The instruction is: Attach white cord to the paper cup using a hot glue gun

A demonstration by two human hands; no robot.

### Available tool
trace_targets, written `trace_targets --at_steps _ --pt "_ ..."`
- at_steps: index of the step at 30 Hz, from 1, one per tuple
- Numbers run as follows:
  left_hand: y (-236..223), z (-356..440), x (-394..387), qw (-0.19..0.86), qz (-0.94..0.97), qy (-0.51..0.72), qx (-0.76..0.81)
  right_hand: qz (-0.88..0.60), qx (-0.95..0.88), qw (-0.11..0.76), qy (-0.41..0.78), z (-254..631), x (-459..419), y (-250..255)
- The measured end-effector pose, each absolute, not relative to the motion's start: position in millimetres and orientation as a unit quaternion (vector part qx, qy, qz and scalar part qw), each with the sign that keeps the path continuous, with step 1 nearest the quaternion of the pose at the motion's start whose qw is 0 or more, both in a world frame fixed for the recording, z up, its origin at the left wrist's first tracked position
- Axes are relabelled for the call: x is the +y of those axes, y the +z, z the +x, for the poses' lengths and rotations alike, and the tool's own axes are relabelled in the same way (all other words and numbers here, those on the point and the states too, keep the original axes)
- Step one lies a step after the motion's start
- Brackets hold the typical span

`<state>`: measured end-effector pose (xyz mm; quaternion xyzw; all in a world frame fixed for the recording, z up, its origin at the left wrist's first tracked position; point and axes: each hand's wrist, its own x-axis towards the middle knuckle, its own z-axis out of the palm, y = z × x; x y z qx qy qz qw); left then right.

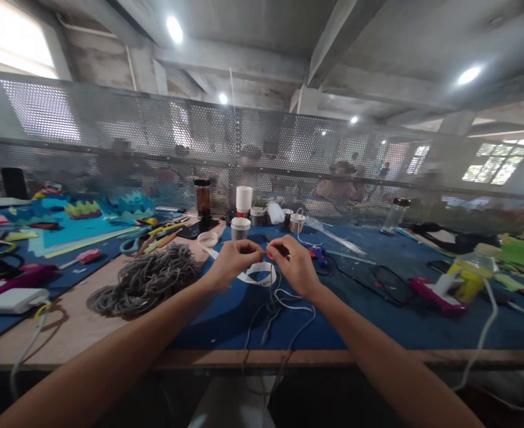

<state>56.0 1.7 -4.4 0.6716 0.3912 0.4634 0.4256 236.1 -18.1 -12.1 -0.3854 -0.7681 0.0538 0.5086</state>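
Small red piece (276,254) pinched between the two hands, over the blue mat (378,321), just past the middle of the table edge; too small to name for certain; thin white wires (284,300) trailing down from it toward the near edge, long axis running roughly away from the body. White tape strip (255,274) looping under both hands, leading back left to a tape roll (207,239).

Left hand (233,261) closed to a fingertip pinch, thumb against forefinger, meeting the red piece from the left; right hand (295,267) likewise curled shut, fingertips touching the same spot from the right; both equally near, knuckles almost touching; exact grip on wire or tape hard to tell.

Further out: tangle of grey cord (148,279) on bare wood to the left; paper cups (244,199) and small jars behind; scissors (133,242) and coloured felt sheets (75,229) far left; yellow bottle (467,279) far right; perforated metal screen (262,160) beyond, with other people blurred behind it.
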Motion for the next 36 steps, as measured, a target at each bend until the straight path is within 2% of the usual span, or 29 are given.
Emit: trace_targets --at_steps 5,13,18,22,30,33,36 --pt "-5.8 54.6 3.4 0.483 0.635 0.469 0.379 -0.379 -0.787 0.486 0.018 236.4 -16.3 -15.1" --pt "-6.6 54.6 4.8 0.397 0.690 0.454 0.399 -0.384 -0.795 0.470 -0.006 236.2 -17.3 -16.2" --pt "-5.3 53.6 5.9 0.446 0.672 0.439 0.397 -0.394 -0.776 0.489 0.058 237.6 -13.9 -16.5" --pt "-7.8 53.1 8.0 0.474 0.641 0.459 0.392 -0.389 -0.785 0.479 0.043 237.2 -13.1 -18.0" --pt "-9.5 54.2 5.8 0.398 0.683 0.450 0.415 -0.391 -0.805 0.445 -0.003 237.8 -17.2 -19.1" --pt "-10.2 53.2 7.7 0.398 0.704 0.425 0.406 -0.388 -0.803 0.453 0.020 238.1 -15.8 -19.3" --pt "-10.7 52.2 10.2 0.422 0.705 0.407 0.400 -0.386 -0.785 0.474 0.097 237.9 -13.0 -17.8"
